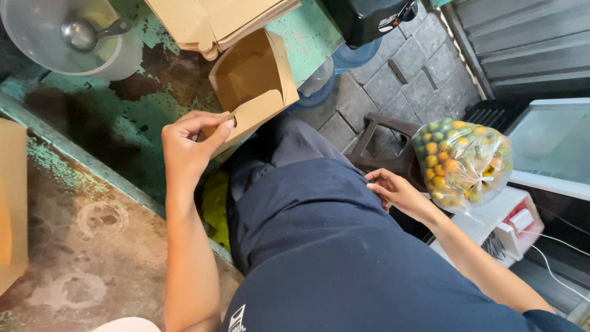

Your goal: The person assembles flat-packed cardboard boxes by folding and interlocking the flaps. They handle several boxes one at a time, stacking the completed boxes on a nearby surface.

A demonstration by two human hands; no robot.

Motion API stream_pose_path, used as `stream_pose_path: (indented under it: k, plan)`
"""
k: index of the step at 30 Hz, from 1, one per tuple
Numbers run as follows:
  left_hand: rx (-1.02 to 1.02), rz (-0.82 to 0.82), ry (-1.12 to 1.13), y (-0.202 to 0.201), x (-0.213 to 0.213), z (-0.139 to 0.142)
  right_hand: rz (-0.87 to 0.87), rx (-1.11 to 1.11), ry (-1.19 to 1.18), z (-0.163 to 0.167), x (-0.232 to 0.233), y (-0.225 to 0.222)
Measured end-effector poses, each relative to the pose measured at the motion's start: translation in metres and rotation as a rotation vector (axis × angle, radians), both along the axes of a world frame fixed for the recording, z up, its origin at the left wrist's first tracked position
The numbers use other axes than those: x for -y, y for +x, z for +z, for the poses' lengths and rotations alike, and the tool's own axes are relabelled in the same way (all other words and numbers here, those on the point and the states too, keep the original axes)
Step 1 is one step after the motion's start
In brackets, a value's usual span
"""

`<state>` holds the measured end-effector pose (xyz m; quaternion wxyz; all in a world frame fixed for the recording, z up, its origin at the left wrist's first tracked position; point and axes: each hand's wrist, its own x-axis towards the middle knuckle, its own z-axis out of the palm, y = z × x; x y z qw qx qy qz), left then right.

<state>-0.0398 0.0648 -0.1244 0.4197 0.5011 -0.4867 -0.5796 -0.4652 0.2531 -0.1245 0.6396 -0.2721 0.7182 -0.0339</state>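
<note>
Box (252, 86) folded open, empty, nothing packed yet.
I see left hand (187, 144) pinching its front flap; right hand (396, 190) rests loosely open on my shirt (307, 240), holding nothing.

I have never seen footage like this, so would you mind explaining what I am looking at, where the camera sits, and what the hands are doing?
There is no machine here: a person wears a camera on the head, so the single picture looks straight down over dark blue clothing at that person's own two bare hands. The left hand pinches the front flap of an open brown cardboard box, which rests on a worn green worktop. Above it lies a stack of flat brown boxes, and at the top left a clear bowl holds a metal ladle. The right hand holds nothing; it rests by the person's side, close to a clear bag of small green and orange fruit on a dark stool.
</note>
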Motion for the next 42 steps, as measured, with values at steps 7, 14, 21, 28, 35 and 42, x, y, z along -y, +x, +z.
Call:
stream_pose_path:
  k: [7,14,21,28,35,42]
  plan:
    - [-0.01,0.018,-0.018,0.001,0.0,-0.002,-0.076,0.145,0.015,-0.037,-0.005,-0.015]
    - [0.077,0.024,-0.037,0.0,0.003,0.0,0.235,0.12,-0.012,0.027,-0.034,-0.068]
    - [0.082,0.041,-0.02,0.002,0.0,-0.004,0.455,-0.03,-0.095,0.108,-0.025,-0.043]
    - [0.095,0.023,-0.11,0.003,-0.001,-0.007,0.768,-0.376,-0.029,0.148,-0.01,-0.011]
    - [0.05,0.018,-0.119,0.004,-0.002,-0.005,0.597,-0.05,-0.158,0.148,0.002,0.01]
    - [0.057,0.011,-0.076,0.003,-0.003,-0.004,0.493,-0.038,-0.101,0.116,-0.006,0.001]
